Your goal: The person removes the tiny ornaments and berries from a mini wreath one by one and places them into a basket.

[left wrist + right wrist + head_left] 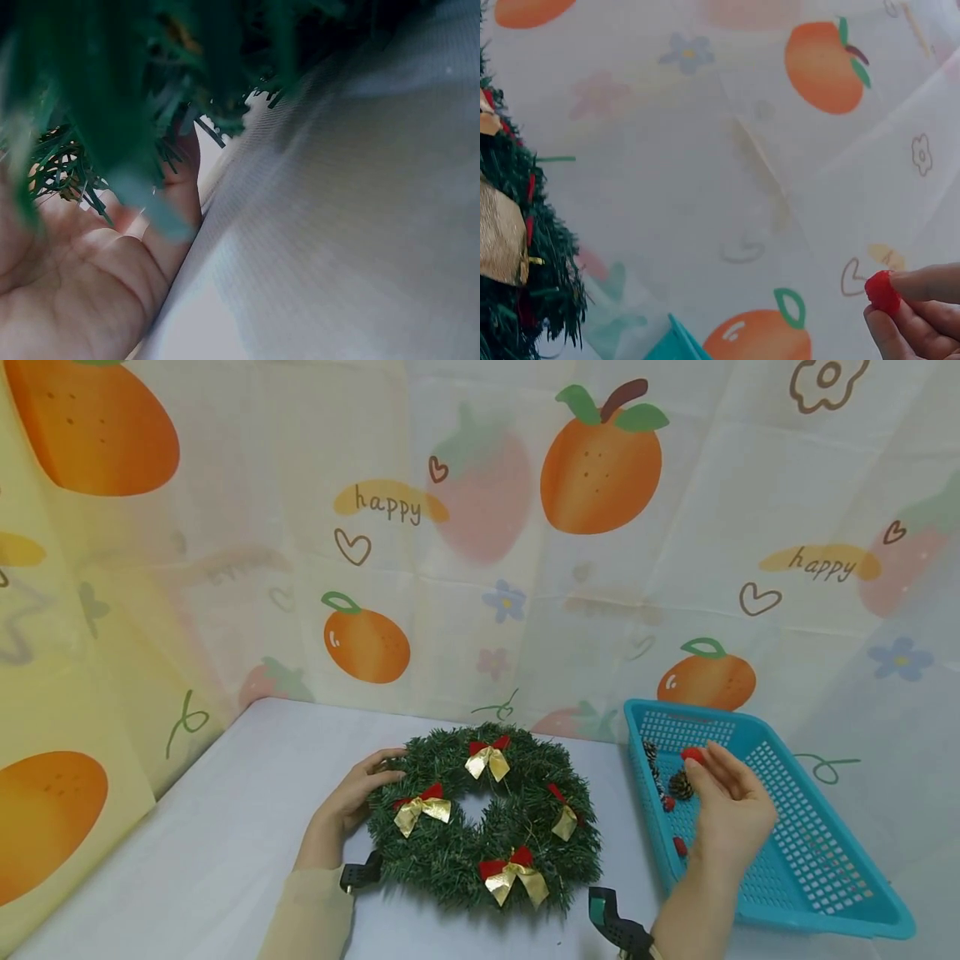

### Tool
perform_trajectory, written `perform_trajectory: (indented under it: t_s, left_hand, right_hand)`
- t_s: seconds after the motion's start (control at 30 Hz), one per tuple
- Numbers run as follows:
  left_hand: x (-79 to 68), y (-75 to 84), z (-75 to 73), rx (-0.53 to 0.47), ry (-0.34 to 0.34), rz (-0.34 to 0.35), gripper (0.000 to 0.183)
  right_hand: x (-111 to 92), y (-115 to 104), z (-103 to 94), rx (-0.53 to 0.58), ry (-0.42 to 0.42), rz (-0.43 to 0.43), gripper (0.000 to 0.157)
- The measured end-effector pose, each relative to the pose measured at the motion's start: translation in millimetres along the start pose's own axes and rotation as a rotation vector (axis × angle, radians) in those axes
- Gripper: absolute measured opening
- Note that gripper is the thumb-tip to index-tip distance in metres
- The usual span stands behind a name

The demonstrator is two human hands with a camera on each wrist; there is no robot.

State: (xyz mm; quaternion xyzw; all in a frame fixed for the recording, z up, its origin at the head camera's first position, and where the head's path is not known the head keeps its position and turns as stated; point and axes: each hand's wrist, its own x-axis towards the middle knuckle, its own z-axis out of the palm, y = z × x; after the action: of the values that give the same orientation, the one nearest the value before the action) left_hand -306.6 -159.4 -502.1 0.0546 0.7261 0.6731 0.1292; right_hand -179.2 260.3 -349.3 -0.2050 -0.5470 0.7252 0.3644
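Note:
A green Christmas wreath [448, 870] lies on the white table, with several red-and-gold bows on it; one gold bow [501, 236] shows at the edge of the right wrist view. At the wreath's left side my left hand [362, 789] grips the outer edge, fingers going in among the needles; in the left wrist view the greenery [97, 90] partly hides them. My right hand [731, 814] is raised over the blue basket [847, 860]. Between its thumb and fingertips it pinches a small, bumpy red berry [883, 292].
Inside the basket, along its left side, are pine cones [680, 786] and small red pieces [680, 847]. The basket stands right of the wreath. A fruit-printed curtain [465, 635] hangs behind the white table [225, 810].

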Motion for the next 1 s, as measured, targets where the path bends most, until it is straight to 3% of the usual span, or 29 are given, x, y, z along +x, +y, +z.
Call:
perform_trajectory:
  t_s: [0.53,1.0]
  left_hand:
    - [-0.4,0.2,-0.8,0.028,-0.009,-0.001,0.052]
    - [0.0,0.1,-0.6,0.031,-0.005,0.009,0.053]
  right_hand:
    - [19.1,12.1,-28.2,0.012,0.100,0.159,0.028]
    - [28.2,23.5,-39.4,-0.130,0.140,0.209,0.030]
